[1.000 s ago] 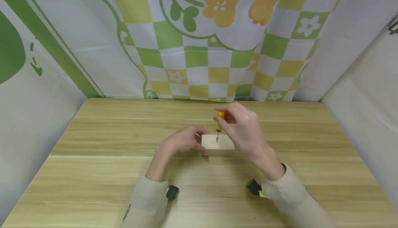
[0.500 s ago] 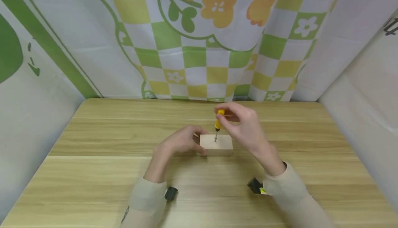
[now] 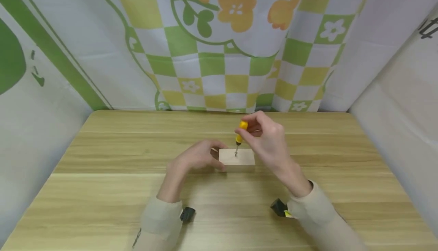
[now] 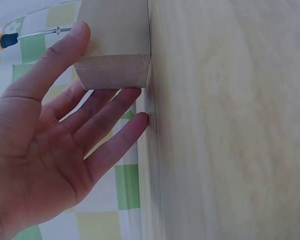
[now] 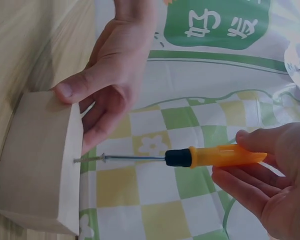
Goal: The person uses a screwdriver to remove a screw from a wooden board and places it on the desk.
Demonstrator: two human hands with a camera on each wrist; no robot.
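Observation:
A pale wooden block (image 3: 241,158) lies on the table, and a screw (image 5: 90,159) stands partly sunk in its top face. My left hand (image 3: 200,154) grips the block's left end, thumb on the near side and fingers on the far side, as the left wrist view shows the block (image 4: 115,45) between them. Above, my right hand (image 3: 268,140) pinches the yellow handle of a screwdriver (image 5: 215,156) between thumb and fingertips. The screwdriver's tip meets the screw head, its shaft almost upright with a slight lean to the right.
The wood-grain table (image 3: 113,197) spreads around the block. Behind its far edge hangs a checkered curtain (image 3: 215,64) with flowers. Black wrist cameras hang by the sleeves, one near the left forearm (image 3: 163,213) and one near the right.
The right fingers have shifted round the screwdriver's handle, which leans slightly more. Block, hands and background sit a little further left in the head view. The left hand keeps its grip.

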